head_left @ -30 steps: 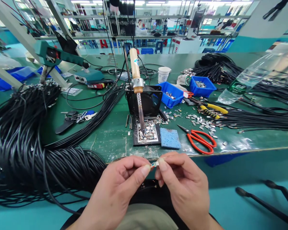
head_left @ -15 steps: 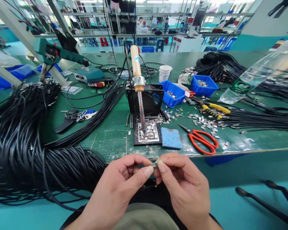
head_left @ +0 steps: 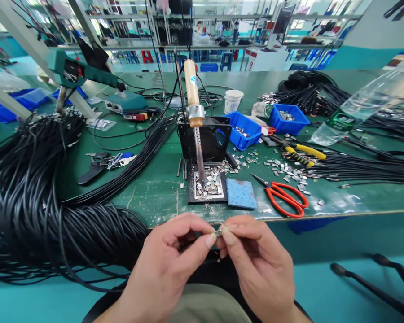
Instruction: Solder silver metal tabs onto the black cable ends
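The left hand (head_left: 171, 264) and right hand (head_left: 262, 264) both pinch what seems a small connector (head_left: 218, 233), mostly hidden; the soldering iron (head_left: 195, 121) is towards twelve o'clock from it; a blue sponge (head_left: 241, 194) lies at one o'clock; red-handled scissors (head_left: 272, 186) at two.

Left hand (head_left: 170, 262) and right hand (head_left: 261, 264) pinch close together.

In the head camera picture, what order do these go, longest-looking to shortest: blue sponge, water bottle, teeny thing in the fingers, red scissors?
1. Water bottle
2. Red scissors
3. Blue sponge
4. Teeny thing, pinched between the left hand and right hand; fingers hide some of it.
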Available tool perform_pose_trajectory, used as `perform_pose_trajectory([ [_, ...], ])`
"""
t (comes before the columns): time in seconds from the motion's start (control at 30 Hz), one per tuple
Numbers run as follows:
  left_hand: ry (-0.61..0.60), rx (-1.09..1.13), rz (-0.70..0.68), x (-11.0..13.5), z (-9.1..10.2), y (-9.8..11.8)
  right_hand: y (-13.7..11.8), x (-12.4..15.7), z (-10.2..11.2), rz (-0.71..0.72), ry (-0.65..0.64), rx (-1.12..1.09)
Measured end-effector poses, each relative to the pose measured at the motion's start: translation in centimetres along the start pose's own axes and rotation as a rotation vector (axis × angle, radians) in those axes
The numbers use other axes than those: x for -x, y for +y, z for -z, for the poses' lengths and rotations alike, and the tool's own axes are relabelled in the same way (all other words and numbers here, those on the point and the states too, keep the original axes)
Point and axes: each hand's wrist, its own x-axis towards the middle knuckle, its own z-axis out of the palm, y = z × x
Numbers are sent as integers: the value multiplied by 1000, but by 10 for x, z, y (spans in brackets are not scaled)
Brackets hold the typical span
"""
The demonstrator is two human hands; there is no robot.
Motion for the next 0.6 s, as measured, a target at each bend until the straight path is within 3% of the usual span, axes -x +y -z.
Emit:
perform_pose_trajectory([
  [0.13, 9, -22, 5, -1, 0, 1, -2, -1, -1, -26, -3, -17],
  [0.4, -40, 187, 261, -7, 4, -3, 0, 2, -2, -37, -15, -32],
  [0.6, -59, 275, 284, -7, 6, -6, -2, -2, -3, -122, 46, 10],
])
